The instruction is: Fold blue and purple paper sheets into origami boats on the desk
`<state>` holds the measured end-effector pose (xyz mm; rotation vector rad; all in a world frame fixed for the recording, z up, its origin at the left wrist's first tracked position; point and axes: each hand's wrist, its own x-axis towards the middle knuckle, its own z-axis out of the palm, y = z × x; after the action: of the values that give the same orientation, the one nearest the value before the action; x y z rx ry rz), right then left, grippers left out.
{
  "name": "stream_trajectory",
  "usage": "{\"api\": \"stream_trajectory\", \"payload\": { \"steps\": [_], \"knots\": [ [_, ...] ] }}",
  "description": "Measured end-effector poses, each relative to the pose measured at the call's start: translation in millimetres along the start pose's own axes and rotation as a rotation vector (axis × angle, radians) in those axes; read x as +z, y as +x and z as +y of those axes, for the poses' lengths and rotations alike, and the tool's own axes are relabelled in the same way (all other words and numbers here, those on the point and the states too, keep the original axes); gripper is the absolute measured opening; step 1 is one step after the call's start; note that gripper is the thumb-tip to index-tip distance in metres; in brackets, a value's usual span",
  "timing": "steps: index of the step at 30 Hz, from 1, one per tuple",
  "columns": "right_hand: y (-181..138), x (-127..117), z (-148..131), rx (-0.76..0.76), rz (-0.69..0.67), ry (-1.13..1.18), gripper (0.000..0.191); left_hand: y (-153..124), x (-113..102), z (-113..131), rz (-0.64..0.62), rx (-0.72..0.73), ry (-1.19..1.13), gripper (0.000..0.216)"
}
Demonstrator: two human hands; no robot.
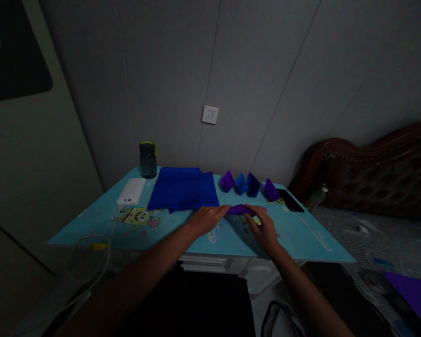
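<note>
- I see both hands on the light blue desk (301,234), one at each end of a small folded purple paper (239,209).
- Left hand (206,219): fingers lie flat over the left end of the purple paper, pressing it to the desk. No closed grip; fingers extended.
- Right hand (264,229): fingertips pinch the right end of the same paper; narrow grip on its edge.
- The purple paper lies flat near the middle of the desk, just in front of a stack of dark blue sheets (184,189).
- Behind it, near the wall, I count four folded paper boats (249,184) in a row, two purple at the ends and two blue between.
- Far left corner: a dark bottle (148,160) with a green lid, standing upright.
- Beside the bottle, a white power bank (131,191) with its cable (91,262) hanging off the front edge.
- A black phone (290,200) lies flat to the right of the boats.
- A bed (372,224) stands to the right of the desk.
</note>
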<state>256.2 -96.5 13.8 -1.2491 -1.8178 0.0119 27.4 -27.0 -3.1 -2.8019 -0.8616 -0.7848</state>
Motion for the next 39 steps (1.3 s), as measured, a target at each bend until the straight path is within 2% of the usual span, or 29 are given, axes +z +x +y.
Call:
{"api": "stream_trajectory", "payload": {
  "steps": [3,6,10,13,18,23,28,34,39],
  "knots": [
    [5.6,8.2,-20.8,0.042,0.141,0.111,0.032,-3.7,1.3,-5.9,0.202,0.036,-0.010,0.047],
    [4.6,12.0,-33.6,0.060,0.209,0.223,0.031,-6.3,-0.4,-7.9,0.399,0.112,-0.008,0.043],
    [-1.2,11.2,-47.7,0.072,0.272,0.364,0.034,-6.4,-5.8,-3.8,0.536,0.173,0.009,0.039],
    [-3.5,8.6,-58.8,0.099,0.307,0.448,0.033,-6.2,-7.6,-0.5,0.540,0.201,0.023,0.042],
    [-3.4,7.1,-68.2,0.134,0.388,0.529,0.025,-6.5,-1.2,3.2,0.466,0.278,0.041,0.048],
    [-5.1,10.9,-70.9,0.214,0.396,0.517,0.021,-6.7,4.3,7.5,0.443,0.243,0.005,0.054],
    [-8.4,15.4,-73.0,0.172,0.394,0.362,0.016,-7.3,2.1,10.1,0.428,0.256,-0.031,0.052],
    [-4.1,21.6,-75.6,0.092,0.473,0.305,0.026,-8.9,7.3,8.8,0.406,0.278,-0.055,0.050],
    [1.8,24.6,-81.9,0.034,0.419,0.215,0.027,-11.1,12.3,7.1,0.410,0.267,-0.021,0.049]
  ]
}}
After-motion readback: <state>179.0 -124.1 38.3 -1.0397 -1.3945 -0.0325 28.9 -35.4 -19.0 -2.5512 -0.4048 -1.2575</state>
